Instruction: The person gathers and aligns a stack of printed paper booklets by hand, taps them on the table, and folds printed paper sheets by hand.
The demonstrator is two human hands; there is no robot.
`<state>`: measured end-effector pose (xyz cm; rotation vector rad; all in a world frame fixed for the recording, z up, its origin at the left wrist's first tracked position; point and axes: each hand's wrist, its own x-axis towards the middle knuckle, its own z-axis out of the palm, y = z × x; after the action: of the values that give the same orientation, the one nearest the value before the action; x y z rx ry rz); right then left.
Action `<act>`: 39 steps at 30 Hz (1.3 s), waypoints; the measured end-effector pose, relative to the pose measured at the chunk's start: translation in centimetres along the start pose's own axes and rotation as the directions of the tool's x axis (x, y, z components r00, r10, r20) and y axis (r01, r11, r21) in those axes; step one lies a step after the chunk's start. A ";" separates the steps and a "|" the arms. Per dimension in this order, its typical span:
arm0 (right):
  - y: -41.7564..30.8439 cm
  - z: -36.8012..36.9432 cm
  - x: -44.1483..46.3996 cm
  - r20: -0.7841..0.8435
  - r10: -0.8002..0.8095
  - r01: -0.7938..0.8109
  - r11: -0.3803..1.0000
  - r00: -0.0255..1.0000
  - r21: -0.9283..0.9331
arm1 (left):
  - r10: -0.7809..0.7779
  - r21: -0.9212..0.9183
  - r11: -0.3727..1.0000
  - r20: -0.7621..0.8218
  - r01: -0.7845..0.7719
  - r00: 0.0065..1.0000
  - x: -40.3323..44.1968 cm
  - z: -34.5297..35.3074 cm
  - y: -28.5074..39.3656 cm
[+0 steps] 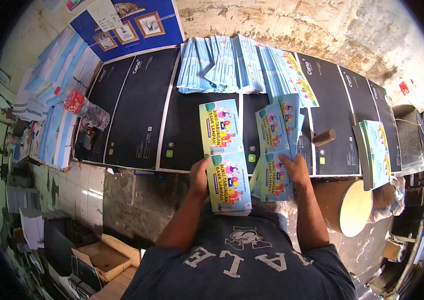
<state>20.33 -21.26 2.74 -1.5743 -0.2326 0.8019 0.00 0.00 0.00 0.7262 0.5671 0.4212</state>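
Booklets with blue covers are held up at the near edge of the black table, split between the two hands. The step in hand looks like handling separate bunches, perhaps parting or gathering them; which of these cannot be told. As a judgement, the next move calls for a steady pinch on both bunches, with more care on the right, where loose pieces could slip out or bend.

The left hand is closed on the left edge of its bunch, thumb near the middle, with the covers facing up and fairly well lined up. The right hand grips the right side of another bunch, thumb on top; this one is fanned and uneven, with pieces sticking out at the far end. How many each hand holds cannot be told.

Each front shows two matching covers, one beyond the other, in light blue with bold yellow lettering and small colourful figures. Many more lie in a long overlapping row on the far side, slanting at different angles. A smaller stack sits at the right end. A wooden stick is just right of the right hand's bunch, and a plastic bottle lies at the left near paper piles
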 end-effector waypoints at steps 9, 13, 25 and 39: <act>-1.5 3.6 -0.7 0.281 0.040 -0.004 0.992 0.959 -0.129 | 0.107 0.017 0.994 0.066 -0.108 0.992 0.1 2.1 -0.6; 0.1 -0.4 -0.3 0.196 -0.230 0.260 0.955 0.953 -0.145 | 0.172 0.104 0.978 0.082 -0.181 0.982 -0.3 0.3 1.4; 0.4 3.0 -0.6 0.267 -0.449 0.505 0.580 0.853 -0.639 | 0.281 0.139 0.945 0.115 -0.296 0.953 0.0 3.2 0.5; -3.1 2.7 -2.1 0.084 -0.247 0.240 0.713 0.965 -0.659 | 0.301 -0.020 0.953 0.133 -0.302 0.944 -0.1 1.9 1.8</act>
<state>18.03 -19.74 6.51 -2.1603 -0.7788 0.5142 0.76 0.21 2.54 0.8394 0.3283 0.6510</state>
